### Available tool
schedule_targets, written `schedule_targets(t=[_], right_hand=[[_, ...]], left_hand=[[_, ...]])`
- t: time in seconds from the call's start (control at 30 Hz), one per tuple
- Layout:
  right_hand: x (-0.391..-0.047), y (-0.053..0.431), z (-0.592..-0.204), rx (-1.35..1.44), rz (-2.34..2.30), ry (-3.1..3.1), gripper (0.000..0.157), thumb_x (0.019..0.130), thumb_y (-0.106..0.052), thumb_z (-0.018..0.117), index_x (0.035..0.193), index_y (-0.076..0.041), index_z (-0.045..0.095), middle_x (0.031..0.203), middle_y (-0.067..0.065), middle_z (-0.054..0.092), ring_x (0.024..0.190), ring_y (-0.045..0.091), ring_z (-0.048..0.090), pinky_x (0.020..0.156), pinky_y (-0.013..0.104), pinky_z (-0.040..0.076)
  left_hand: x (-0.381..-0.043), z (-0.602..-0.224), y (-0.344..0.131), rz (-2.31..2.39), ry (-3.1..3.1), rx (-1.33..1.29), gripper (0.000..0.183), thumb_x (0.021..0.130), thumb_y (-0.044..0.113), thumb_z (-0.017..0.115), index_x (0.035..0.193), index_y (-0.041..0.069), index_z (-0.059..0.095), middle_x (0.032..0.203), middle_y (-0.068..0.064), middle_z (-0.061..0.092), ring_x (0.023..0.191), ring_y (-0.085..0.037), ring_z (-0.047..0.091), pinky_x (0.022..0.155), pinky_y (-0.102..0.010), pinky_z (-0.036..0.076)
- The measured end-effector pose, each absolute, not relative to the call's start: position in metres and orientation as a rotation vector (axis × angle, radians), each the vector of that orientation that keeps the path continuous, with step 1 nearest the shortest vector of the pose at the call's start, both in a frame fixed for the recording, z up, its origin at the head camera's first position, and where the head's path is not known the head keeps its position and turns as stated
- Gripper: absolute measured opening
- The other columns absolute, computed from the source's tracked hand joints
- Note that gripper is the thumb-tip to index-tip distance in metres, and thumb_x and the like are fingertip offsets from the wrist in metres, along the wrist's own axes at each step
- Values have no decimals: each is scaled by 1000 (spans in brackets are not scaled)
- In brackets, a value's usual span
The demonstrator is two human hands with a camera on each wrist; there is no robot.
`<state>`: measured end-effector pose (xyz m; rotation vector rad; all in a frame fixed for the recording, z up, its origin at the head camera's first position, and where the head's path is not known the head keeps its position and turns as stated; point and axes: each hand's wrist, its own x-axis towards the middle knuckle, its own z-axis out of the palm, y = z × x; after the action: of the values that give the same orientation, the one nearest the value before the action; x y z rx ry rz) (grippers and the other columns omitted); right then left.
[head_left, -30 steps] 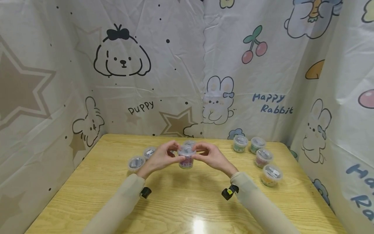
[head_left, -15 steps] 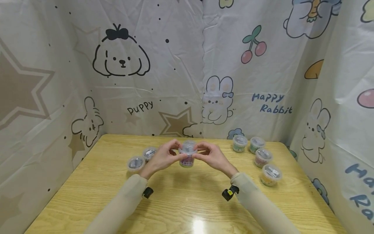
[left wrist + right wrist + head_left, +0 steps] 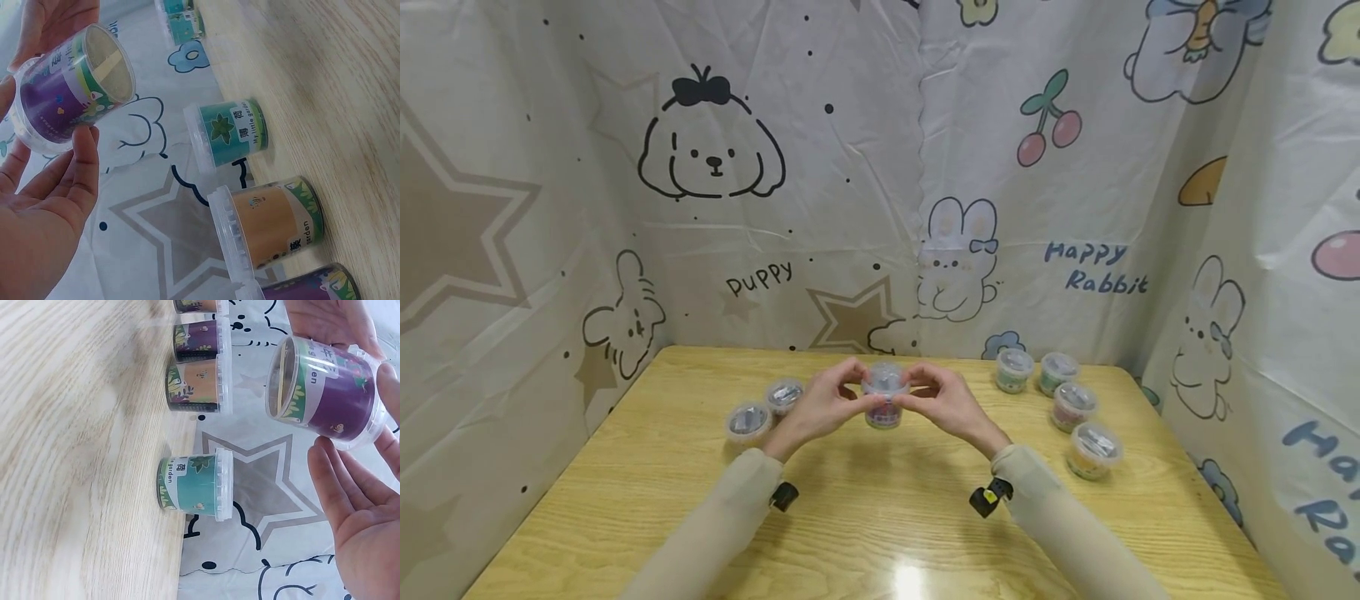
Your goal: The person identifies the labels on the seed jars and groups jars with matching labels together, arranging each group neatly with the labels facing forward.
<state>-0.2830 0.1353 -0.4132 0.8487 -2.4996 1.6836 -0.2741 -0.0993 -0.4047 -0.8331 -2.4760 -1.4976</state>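
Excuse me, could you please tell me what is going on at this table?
A person is holding up a purple cup, pinched near its lidded end between the left grip and the right grip, off the table. Behind it stands a teal cup. More cups stand on either side, with an orange cup among those on the left and four cups on the right.

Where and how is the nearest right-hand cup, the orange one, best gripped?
Best grip the orange cup by its side wall below the wider lid, right hand likely coming from the near side: it stands upright, with another cup behind.
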Motion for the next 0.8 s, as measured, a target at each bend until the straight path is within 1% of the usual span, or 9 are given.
schedule_targets(t=[0.13, 0.33, 0.53, 0.63, 0.73, 0.8], right_hand=[[-282, 136, -415, 824, 1664, -2485, 24, 87, -29, 76, 104, -15, 65, 114, 10, 67, 101, 34, 69, 80, 33, 59], [-282, 136, -416, 838, 1659, -2467, 24, 87, -29, 76, 103, -15, 66, 111, 9, 67, 101, 33, 69, 80, 31, 59], [-282, 137, -415, 835, 1649, -2516, 28, 85, -24, 79, 104, -10, 66, 110, 10, 67, 103, 28, 68, 82, 29, 58], [-283, 137, -414, 835, 1625, -2539, 30, 83, -20, 81, 103, -6, 64, 108, 12, 66, 104, 28, 68, 85, 31, 58], [-282, 137, -412, 838, 1587, -2563, 30, 82, -17, 81, 100, -2, 62, 107, 15, 65, 104, 30, 68, 87, 35, 58], [-280, 137, -408, 838, 1563, -2580, 29, 82, -15, 81, 96, 0, 60, 110, 16, 65, 104, 32, 68, 87, 39, 57]], left_hand=[[-275, -406, -97, -1486, -2492, -814, 24, 87, 25, 77, 101, 15, 62, 105, -2, 68, 100, -18, 65, 77, -33, 57], [-274, -407, -95, -1472, -2496, -780, 25, 86, 27, 78, 101, 14, 63, 101, -1, 68, 93, -20, 65, 78, -38, 57], [-272, -409, -94, -1443, -2475, -783, 24, 82, 25, 81, 97, 14, 65, 96, 0, 67, 89, -19, 66, 77, -34, 58], [-272, -410, -93, -1442, -2457, -817, 25, 82, 24, 81, 97, 12, 66, 95, -1, 67, 89, -21, 67, 78, -35, 58], [-272, -410, -92, -1453, -2455, -847, 26, 82, 25, 81, 99, 12, 66, 96, -1, 67, 91, -23, 67, 80, -36, 58], [-272, -410, -91, -1465, -2457, -859, 26, 82, 25, 80, 100, 12, 66, 97, -2, 67, 92, -24, 66, 81, -38, 58]])
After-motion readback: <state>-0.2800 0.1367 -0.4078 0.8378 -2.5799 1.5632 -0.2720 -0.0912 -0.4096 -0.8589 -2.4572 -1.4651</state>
